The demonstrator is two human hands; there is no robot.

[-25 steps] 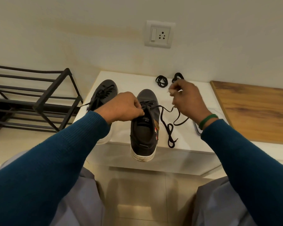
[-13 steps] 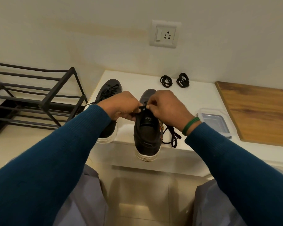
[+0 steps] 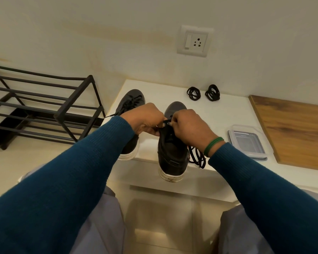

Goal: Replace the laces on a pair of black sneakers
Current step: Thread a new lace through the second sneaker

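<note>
Two black sneakers with white soles stand on a white ledge (image 3: 154, 92). The right sneaker (image 3: 172, 153) overhangs the front edge, heel toward me. My left hand (image 3: 145, 119) grips its upper at the eyelets. My right hand (image 3: 188, 128) pinches the old black lace (image 3: 197, 157) at the tongue; the loose lace lies in loops beside the shoe. The left sneaker (image 3: 131, 102), still laced, sits behind my left forearm. Two coiled black laces (image 3: 193, 93) (image 3: 212, 92) lie at the back of the ledge.
A clear plastic container (image 3: 247, 142) sits right of the shoe, next to a wooden board (image 3: 292, 129). A black metal shoe rack (image 3: 44, 107) stands on the floor at left. A wall socket (image 3: 194, 41) is above the ledge.
My right hand, which had drawn the lace out to the right and back, came back to the shoe's tongue. The pulled-out lace now lies slack beside the shoe. The view shifted slightly.
</note>
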